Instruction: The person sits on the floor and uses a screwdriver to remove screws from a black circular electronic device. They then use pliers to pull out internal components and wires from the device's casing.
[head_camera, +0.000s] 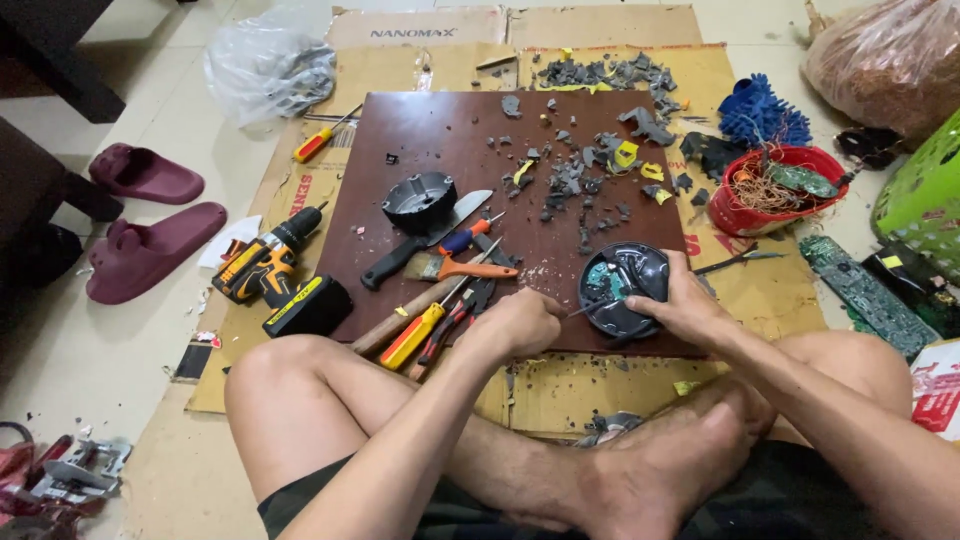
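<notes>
I sit cross-legged on the floor at a dark brown board (430, 130). My right hand (685, 305) grips the rim of a round black device shell (620, 285) with a green circuit board inside, at the board's near edge. My left hand (520, 320) is closed around a thin tool whose metal tip reaches toward the shell's left side. Just left of that hand lies a heap of hand tools: a yellow-handled screwdriver (412, 335), pliers, a brush (455, 268) and a wooden-handled tool. A black round cover (418, 200) and a knife (420, 243) lie further up the board.
Grey and yellow plastic fragments (590, 160) litter the board's far right. A yellow cordless drill (265, 265) lies on cardboard at left, a red bowl (775, 190) of wires and circuit boards at right, a green basket (925, 190) beyond. Maroon slippers (150, 240) lie far left.
</notes>
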